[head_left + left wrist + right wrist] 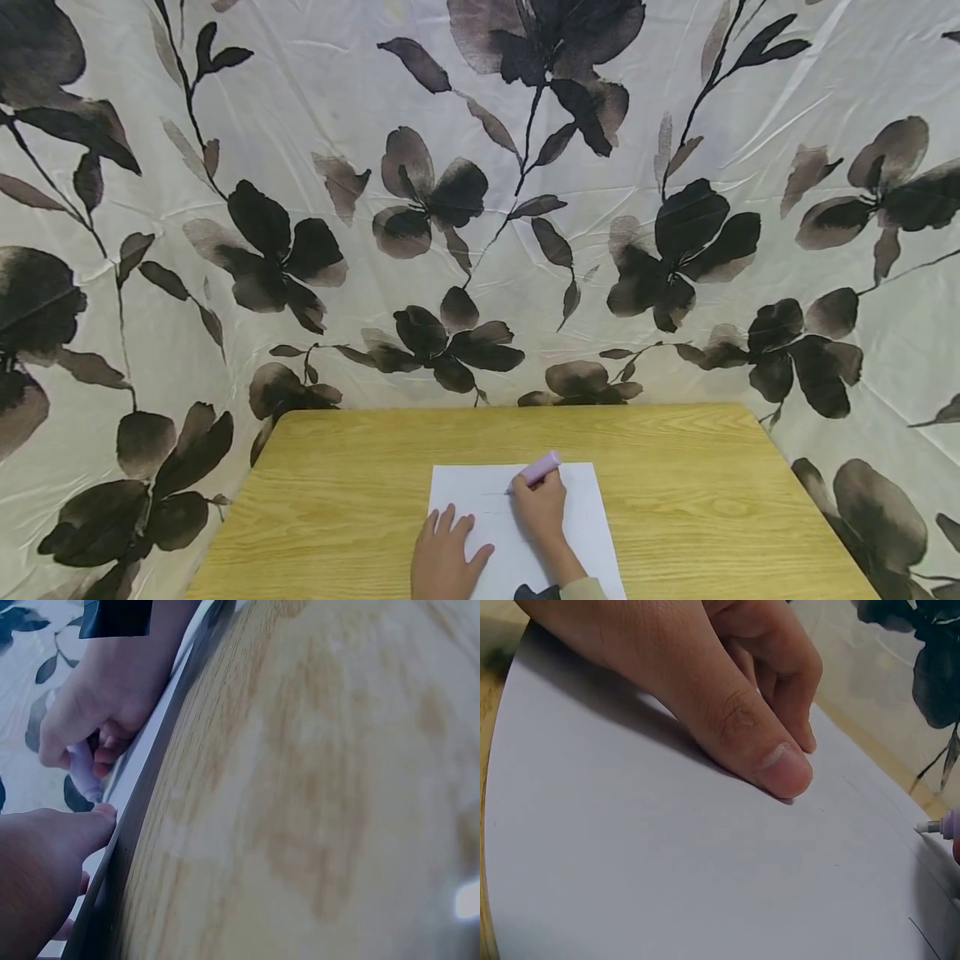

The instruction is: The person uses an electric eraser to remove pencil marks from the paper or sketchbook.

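Observation:
My right hand [543, 508] pinches a thick lilac pen-shaped tool [542, 467], tilted with its tip down at the paper. In the right wrist view the tool's white tip [921, 827] shows beside a grey collar; most of its body is out of that view. The white sheet of paper [573, 492] lies on the table and bears a few thin dark lines [493, 494] near its top. My left hand [447, 557] rests on the sheet's left side with fingers spread. Its thumb [784, 771] presses the paper in the right wrist view.
A wood-grain table [337, 500] extends around the sheet. Behind and beside it hangs a pale cloth [352, 100] with dark flower prints. A dark band [116, 619] sits at my right wrist, next to a beige sleeve [583, 590].

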Motion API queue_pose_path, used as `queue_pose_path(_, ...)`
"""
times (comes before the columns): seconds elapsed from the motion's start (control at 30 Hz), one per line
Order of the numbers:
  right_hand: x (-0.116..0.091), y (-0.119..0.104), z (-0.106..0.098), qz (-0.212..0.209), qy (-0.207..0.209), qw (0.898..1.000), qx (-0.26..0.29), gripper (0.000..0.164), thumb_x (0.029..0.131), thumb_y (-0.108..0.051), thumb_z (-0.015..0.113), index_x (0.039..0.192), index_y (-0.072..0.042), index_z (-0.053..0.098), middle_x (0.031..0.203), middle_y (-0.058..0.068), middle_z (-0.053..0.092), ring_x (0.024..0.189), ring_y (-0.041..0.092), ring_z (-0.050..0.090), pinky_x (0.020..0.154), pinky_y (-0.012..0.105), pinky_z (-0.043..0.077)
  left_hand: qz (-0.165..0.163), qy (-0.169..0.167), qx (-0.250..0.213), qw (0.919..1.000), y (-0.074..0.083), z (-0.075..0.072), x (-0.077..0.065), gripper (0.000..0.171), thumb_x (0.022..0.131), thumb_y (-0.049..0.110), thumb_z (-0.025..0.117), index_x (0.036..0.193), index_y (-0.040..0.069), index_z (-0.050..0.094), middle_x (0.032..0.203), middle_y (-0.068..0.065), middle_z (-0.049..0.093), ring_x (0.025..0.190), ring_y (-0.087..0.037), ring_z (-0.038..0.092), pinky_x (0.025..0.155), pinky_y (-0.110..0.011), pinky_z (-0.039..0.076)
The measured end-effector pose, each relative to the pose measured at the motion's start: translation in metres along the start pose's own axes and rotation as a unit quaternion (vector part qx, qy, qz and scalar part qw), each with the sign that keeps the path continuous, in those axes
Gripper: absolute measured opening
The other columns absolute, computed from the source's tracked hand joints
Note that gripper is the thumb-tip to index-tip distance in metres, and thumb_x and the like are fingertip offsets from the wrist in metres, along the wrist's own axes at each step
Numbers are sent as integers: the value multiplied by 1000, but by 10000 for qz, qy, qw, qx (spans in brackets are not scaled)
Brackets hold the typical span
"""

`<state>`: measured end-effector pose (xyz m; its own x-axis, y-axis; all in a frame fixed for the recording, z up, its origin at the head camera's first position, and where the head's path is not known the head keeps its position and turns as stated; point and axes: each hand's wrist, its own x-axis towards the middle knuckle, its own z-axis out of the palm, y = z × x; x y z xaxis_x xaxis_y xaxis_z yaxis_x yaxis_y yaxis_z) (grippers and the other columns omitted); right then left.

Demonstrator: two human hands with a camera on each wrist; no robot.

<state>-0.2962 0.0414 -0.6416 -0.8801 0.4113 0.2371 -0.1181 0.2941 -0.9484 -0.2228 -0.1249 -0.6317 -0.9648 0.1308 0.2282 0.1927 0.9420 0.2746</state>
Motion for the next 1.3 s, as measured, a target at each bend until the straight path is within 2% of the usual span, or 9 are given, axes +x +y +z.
queue_pose_path(0.3, -1, 0, 1, 16, -33, 10000, 44, 22, 73, -3, 70, 86, -6, 53, 64, -2, 52, 57, 12, 48, 50, 25, 41, 33, 32, 26, 10000, -2, 2, -1, 54, 79, 56, 70, 111, 13, 70, 125, -20, 59, 119, -44, 49, 101, -56, 40)
queue_pose_path(0.5, 1, -2, 6, 543, 69, 9952, 810, 17, 78, 0, 65, 89, -2, 52, 59, 1, 52, 48, 10, 49, 43, 23, 43, -70, -77, -34, 9999, -7, 4, -2, 54, 79, 57, 70, 112, 15, 71, 125, -20, 59, 120, -45, 49, 101, -57, 39)
queue_pose_path(0.6, 2, -4, 8, 617, 106, 9918, 1114, 17, 80, -1, 63, 92, -1, 51, 61, 4, 54, 47, 12, 52, 42, 24, 45, -45, -78, -91, 9999, -8, 3, -2, 54, 79, 57, 70, 111, 14, 71, 125, -21, 59, 119, -45, 49, 100, -57, 39)
queue_pose_path(0.87, -3, -6, 7, 345, 448, 9975, 431, 20, 75, -3, 66, 90, -5, 53, 69, 2, 53, 60, 14, 47, 50, 25, 39, 38, 85, 18, 10000, -5, 5, 2, 54, 79, 58, 69, 111, 15, 71, 125, -19, 60, 120, -43, 49, 102, -55, 39)
queue_pose_path(1.07, -7, -5, 8, 146, 369, 9990, 219, 20, 74, -3, 66, 89, -4, 53, 68, 2, 54, 60, 15, 49, 50, 26, 41, -37, -4, -129, 9999, -5, 2, -1, 53, 80, 56, 70, 112, 14, 70, 126, -20, 59, 120, -45, 48, 100, -58, 39)
queue_pose_path(1.3, -8, -6, 9, -40, 458, 9988, 140, 22, 71, -2, 68, 87, -5, 53, 67, 1, 55, 60, 15, 49, 51, 27, 42, -141, -58, -189, 9997, -4, 1, -2, 54, 80, 56, 69, 114, 15, 70, 128, -20, 57, 121, -46, 47, 98, -59, 41)
